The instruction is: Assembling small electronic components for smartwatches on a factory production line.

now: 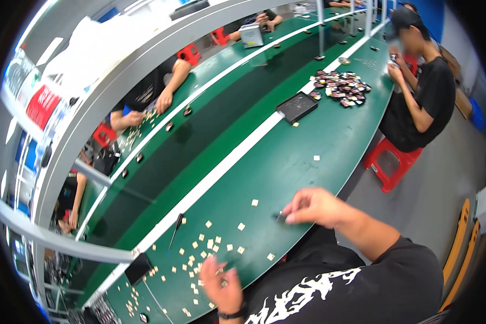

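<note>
My right hand (316, 208) is closed in a pinch on a small dark part (279, 217), held just above the green table near its front edge. Blur hides the part's exact kind. My left hand (220, 286), with a dark band at the wrist, hovers over scattered small cream square pieces (210, 243). Its fingers are somewhat bent and apart, and I see nothing held in them. A thin screwdriver (175, 232) with a black handle lies beyond the cream pieces. Left of them is a dark flat block (139, 269).
A black tray (297, 107) and a pile of small dark parts (343, 88) sit farther along the green table (264, 173). A dark conveyor belt (200, 129) runs beyond the white strip. One co-worker (426, 92) sits on a red stool (391, 164) at right; others work across.
</note>
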Tool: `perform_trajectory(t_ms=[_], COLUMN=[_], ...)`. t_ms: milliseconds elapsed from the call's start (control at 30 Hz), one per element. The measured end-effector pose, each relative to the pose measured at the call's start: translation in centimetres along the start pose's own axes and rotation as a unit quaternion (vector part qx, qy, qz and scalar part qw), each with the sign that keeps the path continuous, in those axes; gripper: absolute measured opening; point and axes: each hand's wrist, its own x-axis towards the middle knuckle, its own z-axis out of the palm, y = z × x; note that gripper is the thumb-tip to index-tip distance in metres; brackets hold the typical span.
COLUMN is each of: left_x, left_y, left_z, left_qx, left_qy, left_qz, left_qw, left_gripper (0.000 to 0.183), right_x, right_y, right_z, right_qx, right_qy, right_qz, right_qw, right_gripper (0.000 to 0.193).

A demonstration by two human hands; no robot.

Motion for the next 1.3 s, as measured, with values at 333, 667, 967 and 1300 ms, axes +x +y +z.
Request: perform_trajectory(t_ms=[333,667,967,1300], left_x=[0.6,-1.8,-2.6,-1.8], left_y=[-1.5,-4.1,-3.8,-4.3], left_z=[-1.5,-1.5,-1.1,-1.4], left_qx=[-0.227,-0.432,-0.342,-0.436], left_qy=[-0.144,-0.026,-0.023,-0.013], left_qz=[-0.149,-0.280,-0.257,-0.296], left_qw=[0.952,0.857,0.904,0.850], left_gripper=[0.021,0.038,0.036,0.029], right_x=[1.5,1.5,1.4,2.1], right_y=[2.8,5.3,6.1,6.7], right_z=[10.5,16.0,17.7,16.8], right_qx=[-0.222,-0.515,-0.631,-0.558], right_qy=[-0.147,-0.125,-0.115,-0.139], right_qz=[0.047,-0.244,-0.274,-0.246], right_qw=[0.963,0.812,0.717,0.780], right_gripper=[0.021,0.010,0.012,0.013])
